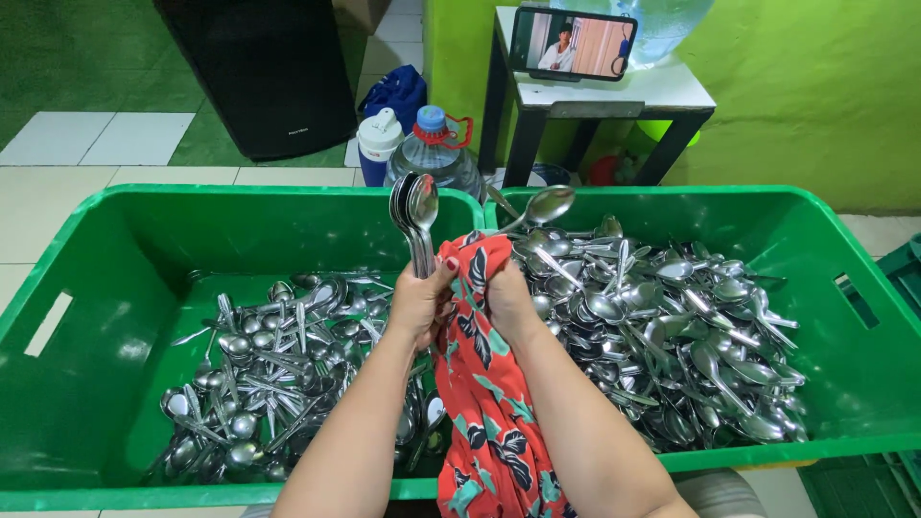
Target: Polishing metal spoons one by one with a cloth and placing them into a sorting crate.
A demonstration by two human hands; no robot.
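Observation:
My left hand point(419, 299) grips a small bunch of steel spoons point(413, 213) by their handles, bowls pointing up. My right hand point(507, 295) is wrapped in a red floral cloth point(484, 403) and holds a single spoon point(543, 206) through it, bowl tilted up and to the right. The cloth hangs down between my forearms. Both hands hover over the seam between two green plastic crates. The left crate point(86, 317) holds a loose layer of spoons point(259, 374). The right crate point(854, 326) is heaped with many more spoons point(662, 326).
Behind the crates stand a large clear water bottle point(434, 153) with a blue cap, a white and blue jug point(378, 142) and a black speaker box point(259, 72). A small white table point(614, 91) carries a phone showing video. Green wall at right, tiled floor at left.

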